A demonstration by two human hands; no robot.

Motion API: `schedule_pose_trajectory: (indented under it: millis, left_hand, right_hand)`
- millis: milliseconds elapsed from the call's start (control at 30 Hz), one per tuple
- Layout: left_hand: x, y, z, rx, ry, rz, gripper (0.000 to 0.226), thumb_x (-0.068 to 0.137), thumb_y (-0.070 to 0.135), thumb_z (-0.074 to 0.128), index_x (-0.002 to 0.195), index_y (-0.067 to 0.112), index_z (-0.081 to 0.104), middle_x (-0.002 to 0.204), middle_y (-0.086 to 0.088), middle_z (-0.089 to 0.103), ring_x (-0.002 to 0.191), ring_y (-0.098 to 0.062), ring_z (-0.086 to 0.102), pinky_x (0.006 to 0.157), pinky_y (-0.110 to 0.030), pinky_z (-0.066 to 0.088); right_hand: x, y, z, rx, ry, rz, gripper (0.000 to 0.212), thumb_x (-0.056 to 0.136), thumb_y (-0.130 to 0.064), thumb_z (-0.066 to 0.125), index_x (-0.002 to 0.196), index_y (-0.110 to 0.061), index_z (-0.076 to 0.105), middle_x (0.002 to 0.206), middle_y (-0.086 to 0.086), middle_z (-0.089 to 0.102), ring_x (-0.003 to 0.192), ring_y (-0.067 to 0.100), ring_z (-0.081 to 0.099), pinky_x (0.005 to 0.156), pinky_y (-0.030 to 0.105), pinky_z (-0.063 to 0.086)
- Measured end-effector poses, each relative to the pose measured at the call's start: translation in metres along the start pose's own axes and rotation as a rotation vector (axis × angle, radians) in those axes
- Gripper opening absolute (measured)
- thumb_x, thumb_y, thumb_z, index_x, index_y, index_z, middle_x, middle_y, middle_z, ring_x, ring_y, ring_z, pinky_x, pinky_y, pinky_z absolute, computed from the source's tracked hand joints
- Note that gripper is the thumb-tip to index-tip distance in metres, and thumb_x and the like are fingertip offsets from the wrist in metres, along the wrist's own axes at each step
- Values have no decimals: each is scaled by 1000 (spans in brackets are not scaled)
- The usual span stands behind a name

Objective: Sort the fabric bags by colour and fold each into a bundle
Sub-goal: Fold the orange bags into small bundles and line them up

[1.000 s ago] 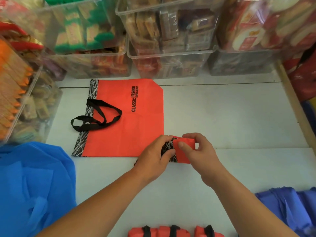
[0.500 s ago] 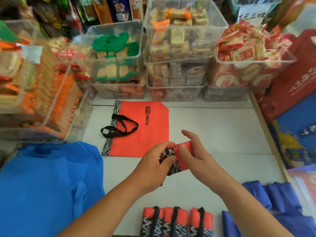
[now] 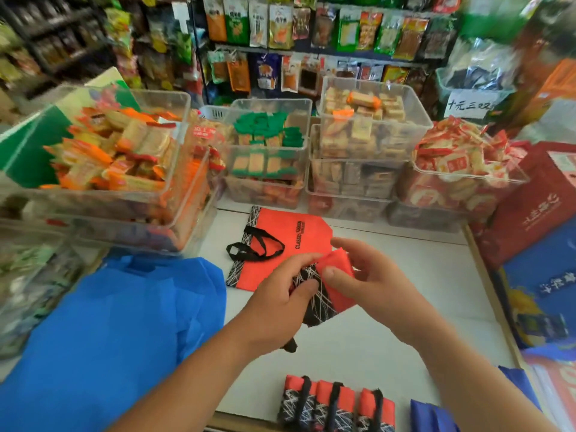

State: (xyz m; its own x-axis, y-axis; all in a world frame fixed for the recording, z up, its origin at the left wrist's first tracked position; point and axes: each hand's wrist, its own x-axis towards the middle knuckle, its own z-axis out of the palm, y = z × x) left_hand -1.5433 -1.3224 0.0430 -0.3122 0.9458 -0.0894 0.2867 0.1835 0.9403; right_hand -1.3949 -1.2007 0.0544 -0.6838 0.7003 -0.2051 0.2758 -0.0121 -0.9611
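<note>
So on my feed both grips are on the half-folded red bag (image 3: 338,291), held over the middle of the desk (image 3: 405,322). The left grip (image 3: 280,294) has its fingers curled round the black patterned end, and the right grip (image 3: 374,282) pinches the red end with the thumb on top. A flat red bag (image 3: 290,235) lies just beyond. Three red bundles (image 3: 335,403) sit side by side at the near edge, and blue bags (image 3: 109,322) are piled on the left.

A half-folded red bag (image 3: 339,299) (black-patterned band) is lifted off the tabletop (image 3: 436,269). A flat red bag (image 3: 258,272) lies behind, three bundles (image 3: 335,403) nearer.
</note>
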Motion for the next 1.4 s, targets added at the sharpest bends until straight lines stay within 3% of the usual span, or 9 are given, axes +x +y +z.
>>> schedule_pose_trajectory:
  millis: [100,233,400,567,900,1033,1133,1300,1400]
  left_hand:
    - [-5,0,-8,-30,106,59,38,103,13,58,132,36,63,125,24,65,119,5,59,101,-20,49]
    - [-4,5,-14,-89,147,61,37,98,15,66,127,38,66,124,20,67,114,4,63,96,-19,51]
    - [0,10,-25,-155,-66,-104,63,88,11,72,140,41,51,109,10,73,88,-21,73,55,-49,62]
    - [0,5,-45,-40,-225,-70,52,91,4,65,136,31,62,101,0,76,86,-25,74,80,-44,62]
    - [-9,-13,-65,-43,40,-39,5,93,19,75,89,22,76,66,3,49,62,-12,44,60,-32,37]
    - [-18,-11,-71,95,-82,16,31,90,26,78,114,44,73,106,19,68,94,-4,62,85,-21,47]
    - [-24,-6,-71,343,-173,7,73,82,57,78,146,56,42,149,46,29,137,23,25,111,-13,26]
    - [-9,13,-43,591,84,485,80,83,65,74,149,27,51,153,17,44,142,-2,40,118,-25,32]
    - [3,11,-30,584,201,666,41,90,44,75,118,15,71,104,4,65,94,-17,61,80,-37,54]
  right_hand:
    - [-2,-6,9,-75,-32,-1,16,92,-35,77,102,-23,76,91,10,78,85,36,74,83,60,59]
    - [2,-13,19,-138,18,-24,21,90,-43,72,96,-23,73,83,16,74,68,30,69,70,55,57]
    - [12,-16,9,5,70,11,11,97,-27,71,102,-18,76,94,13,78,85,29,74,79,49,58]
    - [12,-20,-6,40,135,34,15,99,-25,68,104,-12,74,95,12,79,83,21,74,79,43,60]
    - [12,-21,-40,51,461,75,15,99,-26,67,97,-13,74,77,8,73,66,23,65,60,40,53]
    - [10,-12,-50,-3,461,81,14,97,-29,69,96,-15,74,79,17,72,65,26,63,63,43,53]
    - [13,-16,-39,-81,435,48,12,96,-29,71,93,-18,74,86,20,74,66,22,65,61,40,54]
    - [18,-38,-9,-45,296,2,20,97,-30,70,94,-11,74,84,22,73,65,23,66,63,45,58]
    - [21,-43,-4,-60,252,32,26,97,-33,69,92,-8,73,72,18,70,59,25,64,60,41,56]
